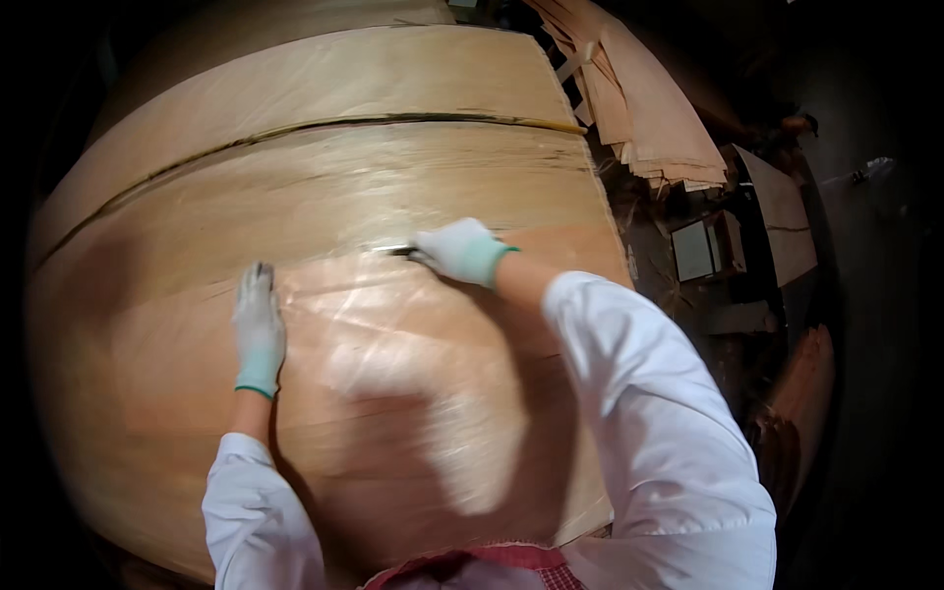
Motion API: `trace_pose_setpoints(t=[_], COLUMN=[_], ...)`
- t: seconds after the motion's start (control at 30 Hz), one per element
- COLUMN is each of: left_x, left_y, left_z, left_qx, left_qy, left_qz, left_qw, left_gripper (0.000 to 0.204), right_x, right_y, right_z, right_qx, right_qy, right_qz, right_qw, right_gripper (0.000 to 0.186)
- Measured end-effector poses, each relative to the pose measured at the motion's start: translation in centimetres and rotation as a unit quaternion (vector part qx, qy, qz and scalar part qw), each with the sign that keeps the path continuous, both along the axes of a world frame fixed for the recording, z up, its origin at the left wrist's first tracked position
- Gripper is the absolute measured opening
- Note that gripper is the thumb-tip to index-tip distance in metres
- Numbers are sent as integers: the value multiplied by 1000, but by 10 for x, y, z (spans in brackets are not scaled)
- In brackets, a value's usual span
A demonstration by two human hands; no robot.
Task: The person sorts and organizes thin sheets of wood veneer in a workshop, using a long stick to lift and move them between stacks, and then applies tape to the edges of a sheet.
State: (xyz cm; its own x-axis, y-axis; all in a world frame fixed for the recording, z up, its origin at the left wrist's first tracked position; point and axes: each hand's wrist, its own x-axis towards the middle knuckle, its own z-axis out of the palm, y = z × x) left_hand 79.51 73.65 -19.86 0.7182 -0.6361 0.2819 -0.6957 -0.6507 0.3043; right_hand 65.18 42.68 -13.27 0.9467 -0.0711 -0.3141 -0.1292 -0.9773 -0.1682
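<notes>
My right hand (458, 251), in a white glove with a green cuff, is closed around a small knife (400, 252) with a dark grip. Its thin blade points left and lies at the seam between a reddish wood veneer sheet (187, 364) and a paler sheet (324, 211) beyond it. The fingers hide most of the grip, so the exact kind of knife is hard to tell. To the left, my gloved left hand (260, 329) rests flat on the reddish sheet, fingers stretched away from me and darkened at the tips.
A long dark gap (393, 119) runs across the far side, with another pale veneer sheet (393, 74) beyond it. Stacked veneer sheets (654, 108) stand at the far right. Farther right are a leaning board (782, 216), a box-like object (694, 251) and scraps on the dim floor.
</notes>
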Motion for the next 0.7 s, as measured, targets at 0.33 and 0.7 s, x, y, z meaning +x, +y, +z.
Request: trace_pose_setpoints(t=[0.33, 0.7], left_x=[-16, 1], left_y=[-10, 0], left_z=[13, 2], left_qx=[43, 50], left_qy=[1, 7], left_qz=[19, 39], left_qw=[999, 998], left_gripper=[36, 34], right_x=[-210, -137], right_y=[-263, -58], right_z=[-11, 5], right_qx=[-89, -6], right_qy=[49, -318], right_qz=[-114, -148], right_qw=[988, 936], right_gripper=[27, 20])
